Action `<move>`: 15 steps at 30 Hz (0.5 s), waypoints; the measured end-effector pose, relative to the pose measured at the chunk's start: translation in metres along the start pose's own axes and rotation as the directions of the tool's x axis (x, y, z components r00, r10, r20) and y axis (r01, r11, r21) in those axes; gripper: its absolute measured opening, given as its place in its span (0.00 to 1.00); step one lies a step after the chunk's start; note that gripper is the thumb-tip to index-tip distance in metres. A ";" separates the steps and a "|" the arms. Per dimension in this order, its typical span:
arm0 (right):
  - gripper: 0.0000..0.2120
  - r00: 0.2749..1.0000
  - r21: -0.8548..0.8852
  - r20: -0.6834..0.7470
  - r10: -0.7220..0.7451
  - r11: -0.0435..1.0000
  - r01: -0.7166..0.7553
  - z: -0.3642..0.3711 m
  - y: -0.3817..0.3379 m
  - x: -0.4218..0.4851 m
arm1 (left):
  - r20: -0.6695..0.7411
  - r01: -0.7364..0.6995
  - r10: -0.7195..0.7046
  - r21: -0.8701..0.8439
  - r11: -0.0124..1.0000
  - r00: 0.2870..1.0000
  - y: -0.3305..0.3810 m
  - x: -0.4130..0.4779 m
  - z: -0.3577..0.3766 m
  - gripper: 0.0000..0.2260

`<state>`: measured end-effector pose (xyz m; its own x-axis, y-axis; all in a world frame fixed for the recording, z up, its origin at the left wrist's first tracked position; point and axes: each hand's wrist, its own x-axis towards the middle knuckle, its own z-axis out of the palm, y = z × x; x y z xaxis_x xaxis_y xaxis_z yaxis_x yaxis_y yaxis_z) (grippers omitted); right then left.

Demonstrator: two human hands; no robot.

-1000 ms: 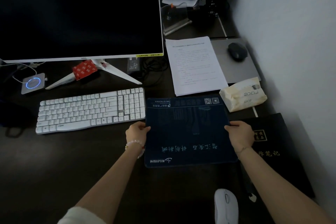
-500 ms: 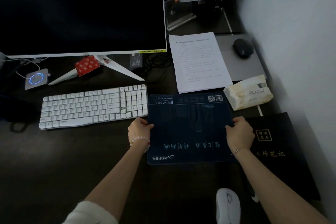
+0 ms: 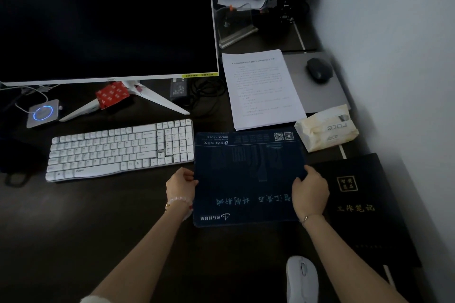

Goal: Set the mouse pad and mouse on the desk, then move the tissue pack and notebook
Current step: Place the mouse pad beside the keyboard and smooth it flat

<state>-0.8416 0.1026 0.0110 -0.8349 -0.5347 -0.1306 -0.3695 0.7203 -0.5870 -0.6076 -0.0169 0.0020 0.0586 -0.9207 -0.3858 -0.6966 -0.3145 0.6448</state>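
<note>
Step in hand, as judged: squaring the mouse pad (image 3: 248, 177) flat w/ its left edge just beside the keyboard (image 3: 120, 149). Left hand (image 3: 181, 186), 9 o'clock edge: fingers curled, pinching the pad. Right hand (image 3: 310, 192), 3 o'clock edge: likewise. White mouse (image 3: 301, 279) at 6 o'clock; tissue pack (image 3: 326, 128) at 1; notebook (image 3: 362, 206) at 3.

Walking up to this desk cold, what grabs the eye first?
Probably the dark blue mouse pad at centre, gripped on its side edges by the left hand and right hand. Next, the white keyboard to its left and the big black monitor behind.
</note>
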 end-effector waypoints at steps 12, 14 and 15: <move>0.19 0.990 -0.043 0.071 -0.119 0.992 0.122 -0.007 0.014 -0.009 | 0.015 0.010 -0.010 -0.002 1.000 1.000 -0.004 -0.005 -0.003 0.10; 0.18 0.989 -0.025 0.058 -0.137 0.990 0.139 -0.008 0.014 -0.007 | 0.016 0.012 -0.012 -0.002 1.000 1.000 -0.004 -0.006 -0.002 0.10; 0.18 0.986 -0.018 0.055 -0.160 0.987 0.161 -0.008 0.013 -0.006 | 0.015 0.012 -0.012 -0.004 1.000 1.000 -0.004 -0.006 -0.002 0.10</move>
<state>-0.8449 0.1189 0.0107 -0.7414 -0.6664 -0.0789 -0.5065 0.6328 -0.5857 -0.6038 -0.0105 0.0037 0.0566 -0.9133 -0.4033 -0.6932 -0.3267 0.6425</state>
